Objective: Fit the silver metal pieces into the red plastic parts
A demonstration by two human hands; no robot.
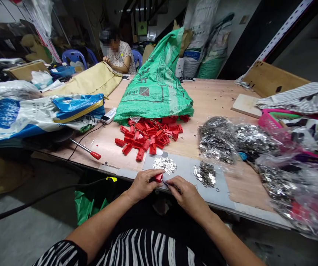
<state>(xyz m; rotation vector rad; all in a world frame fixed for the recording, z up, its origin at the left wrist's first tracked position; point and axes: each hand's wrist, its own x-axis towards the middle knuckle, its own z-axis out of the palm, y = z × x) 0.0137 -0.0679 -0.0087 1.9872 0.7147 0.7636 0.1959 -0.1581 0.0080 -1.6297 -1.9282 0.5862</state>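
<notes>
My left hand [145,183] grips a small red plastic part [158,178] at the table's front edge. In my right hand [185,190] is a thin dark tool, perhaps tweezers [172,186], its tip touching or very close to the red part. My fingers partly hide both things. Just beyond my hands lie a pile of bright flat metal pieces [165,165] and, to the right, a darker pile of metal pieces [205,173], both on a grey sheet [186,168]. Behind them, many red plastic parts [141,138] spill from a green woven sack [156,88].
Clear bags of metal pieces [238,138] sit at the right, beside a pink basket [269,120]. A lever with a red handle [95,154] juts out at the left, near a blue-and-white sack [37,114]. Another person [120,55] sits across the table.
</notes>
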